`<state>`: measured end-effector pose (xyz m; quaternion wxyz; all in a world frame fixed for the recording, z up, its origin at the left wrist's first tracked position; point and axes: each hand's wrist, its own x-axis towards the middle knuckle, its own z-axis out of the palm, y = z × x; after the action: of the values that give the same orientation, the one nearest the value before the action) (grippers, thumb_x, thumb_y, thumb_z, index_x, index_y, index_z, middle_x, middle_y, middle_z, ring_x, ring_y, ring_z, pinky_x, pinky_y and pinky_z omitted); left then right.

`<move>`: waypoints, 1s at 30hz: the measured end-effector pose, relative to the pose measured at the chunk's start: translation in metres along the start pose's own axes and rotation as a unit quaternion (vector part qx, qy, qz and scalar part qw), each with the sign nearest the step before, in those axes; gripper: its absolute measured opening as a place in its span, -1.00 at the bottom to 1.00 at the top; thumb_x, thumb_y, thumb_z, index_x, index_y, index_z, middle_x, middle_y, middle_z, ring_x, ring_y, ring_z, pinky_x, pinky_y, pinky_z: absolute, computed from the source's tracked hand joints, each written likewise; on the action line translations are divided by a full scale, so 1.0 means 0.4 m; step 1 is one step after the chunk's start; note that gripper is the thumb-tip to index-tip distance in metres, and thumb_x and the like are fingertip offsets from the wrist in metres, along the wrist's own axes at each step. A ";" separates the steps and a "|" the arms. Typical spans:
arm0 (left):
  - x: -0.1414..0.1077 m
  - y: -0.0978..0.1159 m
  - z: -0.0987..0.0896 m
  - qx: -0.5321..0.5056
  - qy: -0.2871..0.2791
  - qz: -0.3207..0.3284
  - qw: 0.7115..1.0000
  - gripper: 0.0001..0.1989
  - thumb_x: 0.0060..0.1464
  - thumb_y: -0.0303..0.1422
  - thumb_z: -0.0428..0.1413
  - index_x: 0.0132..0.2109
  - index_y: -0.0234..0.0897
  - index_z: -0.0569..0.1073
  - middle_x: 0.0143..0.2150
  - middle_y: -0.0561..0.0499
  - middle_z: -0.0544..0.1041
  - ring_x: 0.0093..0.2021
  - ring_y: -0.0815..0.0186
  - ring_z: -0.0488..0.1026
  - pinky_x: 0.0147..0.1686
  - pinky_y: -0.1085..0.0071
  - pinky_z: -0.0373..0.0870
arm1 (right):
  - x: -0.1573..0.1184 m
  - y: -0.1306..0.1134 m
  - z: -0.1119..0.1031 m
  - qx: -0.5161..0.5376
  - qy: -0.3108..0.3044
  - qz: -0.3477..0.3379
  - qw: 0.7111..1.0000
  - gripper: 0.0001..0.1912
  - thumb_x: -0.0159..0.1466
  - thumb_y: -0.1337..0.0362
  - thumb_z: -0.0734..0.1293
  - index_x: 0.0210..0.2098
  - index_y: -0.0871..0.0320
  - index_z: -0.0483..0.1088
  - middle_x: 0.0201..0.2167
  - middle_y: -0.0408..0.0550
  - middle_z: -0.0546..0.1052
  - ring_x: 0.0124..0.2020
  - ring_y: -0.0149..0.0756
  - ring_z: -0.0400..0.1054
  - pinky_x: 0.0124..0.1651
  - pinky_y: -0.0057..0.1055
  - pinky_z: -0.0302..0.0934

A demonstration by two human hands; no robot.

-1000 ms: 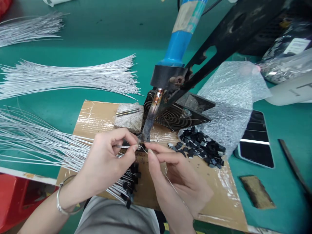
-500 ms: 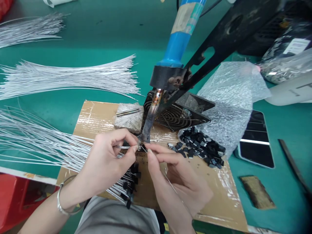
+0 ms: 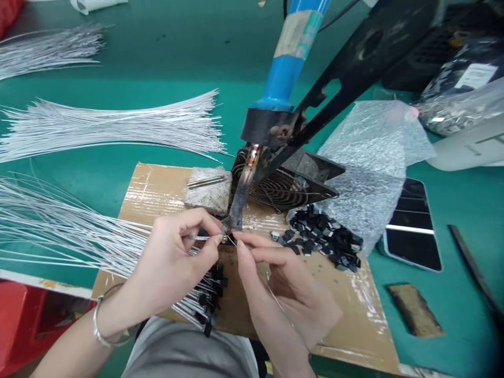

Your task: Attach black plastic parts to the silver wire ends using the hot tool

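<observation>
Left hand point(image 3: 177, 262) pinches cable point(image 3: 200, 238) near its end, thumb against index finger. Right hand point(image 3: 283, 294) pinches thin wire point(image 3: 232, 241), its tip just beside the cable end; contact cannot be confirmed. Cable judged light and springy, best held close behind the end; wire judged soft, easily bent. Iron point(image 3: 244, 186), possibly hot, obstructs access directly beyond the 2 grips. Fan point(image 3: 281, 186) lies farther beyond, black parts point(image 3: 326, 236) right, bundle point(image 3: 106, 236) left.
</observation>
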<state>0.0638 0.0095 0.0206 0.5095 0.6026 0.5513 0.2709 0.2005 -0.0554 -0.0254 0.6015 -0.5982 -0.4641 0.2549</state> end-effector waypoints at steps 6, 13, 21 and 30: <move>0.003 -0.004 -0.001 -0.003 -0.001 0.006 1.000 -0.93 0.08 -0.40 0.15 -0.35 -0.25 0.52 -0.41 0.02 0.54 -0.25 0.16 0.57 -0.37 0.33 0.35 | 0.002 0.002 0.001 -0.008 -0.003 -0.003 1.000 -0.86 0.33 0.43 0.47 -0.33 0.07 0.55 -0.18 -0.09 0.74 -0.18 -0.27 0.67 -0.08 -0.37 0.53; 0.000 -0.002 -0.001 0.000 0.004 0.015 1.000 -0.92 0.09 -0.38 0.15 -0.35 -0.25 0.53 -0.33 -0.04 0.63 -0.26 0.17 0.58 -0.40 0.34 0.34 | 0.002 0.003 0.007 0.014 0.019 -0.007 1.000 -0.87 0.33 0.41 0.48 -0.33 0.07 0.58 -0.20 -0.08 0.74 -0.19 -0.26 0.67 -0.10 -0.35 0.53; 0.003 -0.007 -0.001 0.006 0.008 0.007 1.000 -0.91 0.06 -0.36 0.15 -0.36 -0.26 0.53 -0.30 -0.09 0.65 -0.27 0.17 0.57 -0.40 0.34 0.36 | -0.003 0.002 0.004 0.010 0.009 0.008 1.000 -0.85 0.33 0.41 0.48 -0.36 0.07 0.56 -0.18 -0.12 0.74 -0.16 -0.31 0.67 -0.03 -0.42 0.51; 0.002 -0.010 0.003 -0.002 0.002 -0.010 1.000 -0.89 0.06 -0.33 0.16 -0.36 -0.26 0.53 -0.31 -0.10 0.64 -0.26 0.16 0.56 -0.36 0.31 0.40 | -0.002 -0.001 0.006 0.005 0.007 0.007 1.000 -0.84 0.33 0.42 0.47 -0.37 0.07 0.55 -0.20 -0.14 0.74 -0.18 -0.31 0.67 -0.10 -0.45 0.51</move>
<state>0.0634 0.0096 0.0165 0.5121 0.5954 0.5578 0.2685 0.1981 -0.0550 -0.0258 0.6058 -0.6001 -0.4543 0.2579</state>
